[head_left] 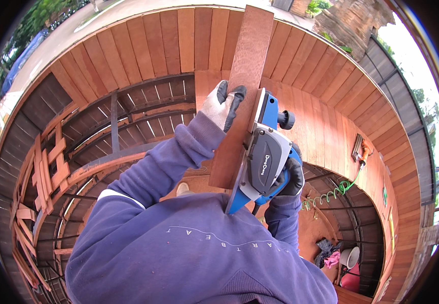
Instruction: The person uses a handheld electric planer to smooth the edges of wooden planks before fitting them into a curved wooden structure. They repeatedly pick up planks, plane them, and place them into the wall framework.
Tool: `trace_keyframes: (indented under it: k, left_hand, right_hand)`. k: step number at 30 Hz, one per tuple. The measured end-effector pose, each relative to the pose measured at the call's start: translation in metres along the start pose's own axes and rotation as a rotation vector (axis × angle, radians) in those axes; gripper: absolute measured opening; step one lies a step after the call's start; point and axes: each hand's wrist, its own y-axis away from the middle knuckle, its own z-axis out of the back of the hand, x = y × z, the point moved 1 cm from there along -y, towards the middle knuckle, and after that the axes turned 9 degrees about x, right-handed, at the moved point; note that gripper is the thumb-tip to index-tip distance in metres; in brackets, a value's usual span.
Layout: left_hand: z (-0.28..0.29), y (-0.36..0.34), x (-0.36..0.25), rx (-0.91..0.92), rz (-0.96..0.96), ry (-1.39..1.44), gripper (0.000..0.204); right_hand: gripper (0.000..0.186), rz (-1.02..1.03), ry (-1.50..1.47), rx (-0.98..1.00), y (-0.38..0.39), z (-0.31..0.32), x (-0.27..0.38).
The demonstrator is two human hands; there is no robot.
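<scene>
The plank (242, 96) is reddish-brown, the planer (262, 157) blue and grey with a black knob. Gloves are grey-white and black, the sleeves purple; a green coiled hose (331, 194) lies right.

Left hand (223, 105) steadies a plank (242, 91); right hand (291, 178) grips the planer (265, 157).

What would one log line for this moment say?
left hand: holds plank | right hand: grips planer | planer: against plank edge
</scene>
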Motion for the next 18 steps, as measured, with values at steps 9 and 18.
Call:
trace_keyframes:
  k: [9,18]
  left_hand:
    - [-0.005,0.034,0.005,-0.009,0.163,0.069,0.025]
    - [-0.007,0.058,-0.007,0.105,0.107,-0.093,0.022]
  right_hand:
    - [0.046,0.019,-0.005,-0.038,-0.001,-0.005,0.004]
    - [0.046,0.041,0.012,0.022,-0.005,-0.009,0.009]
